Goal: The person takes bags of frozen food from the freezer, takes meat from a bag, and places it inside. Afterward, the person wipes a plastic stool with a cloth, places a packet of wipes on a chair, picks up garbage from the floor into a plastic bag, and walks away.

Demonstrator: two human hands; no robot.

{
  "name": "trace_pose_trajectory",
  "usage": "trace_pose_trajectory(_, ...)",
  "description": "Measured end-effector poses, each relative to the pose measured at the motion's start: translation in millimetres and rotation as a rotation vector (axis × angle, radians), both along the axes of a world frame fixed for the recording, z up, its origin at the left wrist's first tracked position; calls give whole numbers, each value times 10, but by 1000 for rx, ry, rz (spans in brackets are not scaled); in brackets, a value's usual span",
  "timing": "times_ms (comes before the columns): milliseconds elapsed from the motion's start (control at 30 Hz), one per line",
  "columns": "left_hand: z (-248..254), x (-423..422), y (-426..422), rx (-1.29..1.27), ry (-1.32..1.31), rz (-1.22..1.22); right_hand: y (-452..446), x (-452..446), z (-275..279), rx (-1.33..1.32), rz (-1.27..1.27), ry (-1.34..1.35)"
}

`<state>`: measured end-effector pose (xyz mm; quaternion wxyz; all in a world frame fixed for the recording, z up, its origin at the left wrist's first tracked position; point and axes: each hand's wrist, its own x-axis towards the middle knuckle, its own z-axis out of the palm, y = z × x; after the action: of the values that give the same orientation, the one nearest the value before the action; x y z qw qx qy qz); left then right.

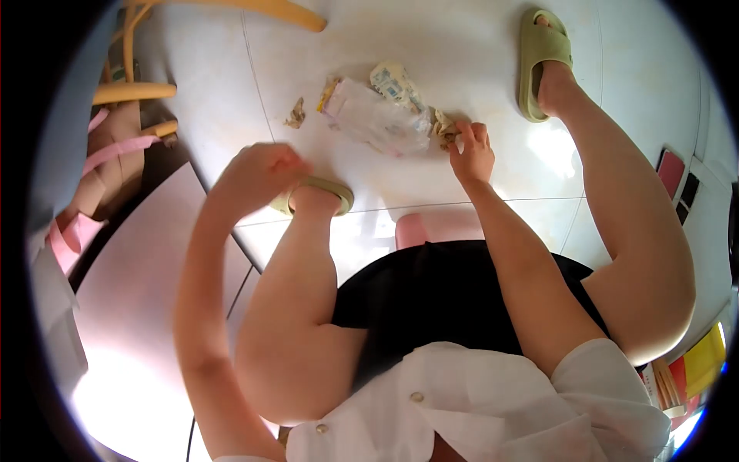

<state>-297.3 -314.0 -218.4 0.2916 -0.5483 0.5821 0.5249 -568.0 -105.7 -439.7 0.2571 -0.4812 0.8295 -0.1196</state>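
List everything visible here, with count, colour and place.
plastic bag: 1, clear, upper centre
packet: 1, pale, against bag
scraps: 2, brown, beside bag
floor: 1, white, beneath
wooden furniture: uncounted, tan, upper left
strips: several, pink, against brown material, left
panel: 1, white, lower left
stool-like item: 1, pink, centre
flat items: 3, red/dark, right
booklike items: several, mixed, lower right
slippers: 2, olive, worn
shirt: 1, white, worn
garment: 1, black, worn
legs: 2, bare, apart
left hand: 1, bare, centre left
right hand: 1, bare, at one scrap
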Motion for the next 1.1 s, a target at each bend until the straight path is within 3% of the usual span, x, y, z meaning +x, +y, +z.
trace_pose_trajectory(67,-552,-78,83,-368,-31,-85,67,67,-70,-55,-181,-83)
trace_pose_trajectory(167,-981,-342,226,-563,35,-150,28,238,-78,-92,-651,-253)
trace_pose_trajectory(233,-1226,-467,325,-714,128,-156,-3,259,-136,-118,-732,-204)
trace_pose_trajectory(400,-1423,-642,396,-577,398,-516,-364,169,-177,-303,-898,-276)
trace_pose_trajectory(467,-1571,-585,485,-568,449,-695,-468,173,-143,-310,-820,-314)
trace_pose_trajectory(600,-1751,-430,536,-775,450,-775,-662,154,-26,-159,-677,-206)
trace_pose_trajectory(700,-1578,-366,480,-617,474,-438,-698,47,-106,-116,-577,-63)
trace_pose_trajectory(800,-1492,-307,422,-532,441,-334,-679,-39,-221,-154,-574,-77)
trace_pose_trajectory(1100,-1534,-216,515,-541,573,-330,-1034,258,35,-243,-689,-512)
